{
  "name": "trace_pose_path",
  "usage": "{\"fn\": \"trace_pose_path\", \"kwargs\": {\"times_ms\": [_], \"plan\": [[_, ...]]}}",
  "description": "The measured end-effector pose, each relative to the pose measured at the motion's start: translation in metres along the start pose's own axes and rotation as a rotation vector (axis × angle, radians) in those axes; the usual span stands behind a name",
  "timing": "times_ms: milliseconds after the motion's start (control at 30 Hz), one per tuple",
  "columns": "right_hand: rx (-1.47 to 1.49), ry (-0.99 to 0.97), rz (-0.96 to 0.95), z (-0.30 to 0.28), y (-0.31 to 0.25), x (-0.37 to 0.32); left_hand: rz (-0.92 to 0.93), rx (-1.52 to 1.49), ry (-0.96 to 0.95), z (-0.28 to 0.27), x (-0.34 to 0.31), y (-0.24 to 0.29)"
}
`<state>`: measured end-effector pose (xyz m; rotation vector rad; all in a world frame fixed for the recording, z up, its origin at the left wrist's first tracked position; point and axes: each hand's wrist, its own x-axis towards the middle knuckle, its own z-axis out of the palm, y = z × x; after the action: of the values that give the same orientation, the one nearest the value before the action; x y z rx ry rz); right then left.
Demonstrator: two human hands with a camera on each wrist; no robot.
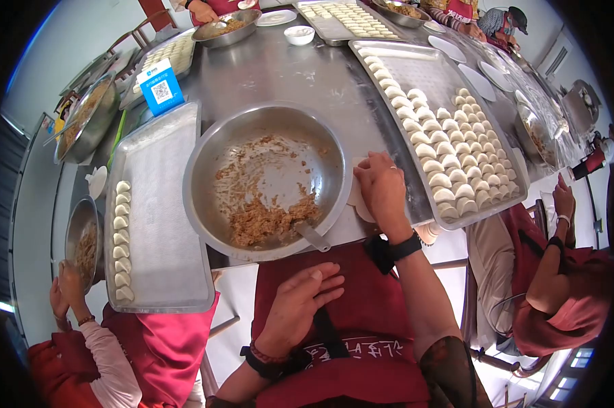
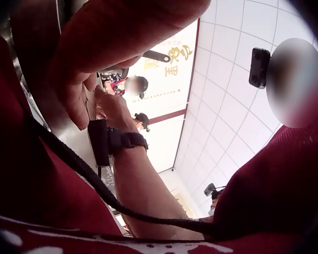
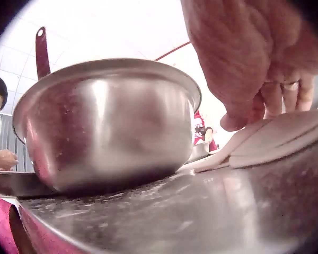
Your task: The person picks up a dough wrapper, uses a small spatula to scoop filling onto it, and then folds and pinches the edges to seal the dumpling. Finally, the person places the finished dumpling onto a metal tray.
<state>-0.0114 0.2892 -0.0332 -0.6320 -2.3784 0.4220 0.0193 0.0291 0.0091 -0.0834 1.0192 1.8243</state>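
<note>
Nearest us, the left hand [image 1: 300, 299] hangs before a red apron [image 1: 368, 299], fingers loosely bent and holding nothing. We note the right hand [image 1: 382, 187] well apart from it, fingers bent down onto pale dough wrappers [image 1: 360, 207]; whether it pinches one, we cannot tell. These wrappers lie on the metal table [image 1: 273, 68], just beside the right side of a steel bowl [image 1: 199, 204]. Inside we see brown filling [image 1: 259, 224] and a spoon [image 1: 313, 236], its handle over the near rim. We record pale smears on the table. To the left, a tray [image 1: 164, 211] bears one line of folded dumplings [image 1: 121, 236]; to the right, another tray bears many rows. Around us we observe people in red and a tiled ceiling [image 2: 228, 79].
</note>
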Motion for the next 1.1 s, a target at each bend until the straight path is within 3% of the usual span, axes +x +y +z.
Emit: {"fn": "trace_pose_path", "kwargs": {"times_ms": [167,367,467,567,667,933,1100], "plan": [[0.086,-0.108,0.068,-0.004,0.004,0.010,0.001,-0.003,-0.002,-0.002,-0.001,-0.002],[0.138,0.040,-0.040,-0.008,-0.003,0.008,0.004,0.005,0.006,-0.001,-0.001,-0.002],[0.178,-0.067,0.063,-0.019,-0.013,0.007,0.006,0.006,0.003,-0.001,0.000,-0.003],[0.404,-0.066,0.222,-0.021,-0.012,0.003,0.007,0.000,-0.004,-0.001,0.002,-0.002],[0.556,0.031,0.255,-0.027,-0.006,0.001,-0.006,-0.011,-0.007,-0.005,0.010,-0.004],[1.317,-0.162,0.715,-0.061,-0.009,-0.037,-0.054,-0.090,-0.124,0.002,0.025,-0.001],[1.623,-0.322,0.859,-0.071,-0.040,-0.085,-0.085,-0.393,-0.199,0.007,0.034,-0.006]]}}
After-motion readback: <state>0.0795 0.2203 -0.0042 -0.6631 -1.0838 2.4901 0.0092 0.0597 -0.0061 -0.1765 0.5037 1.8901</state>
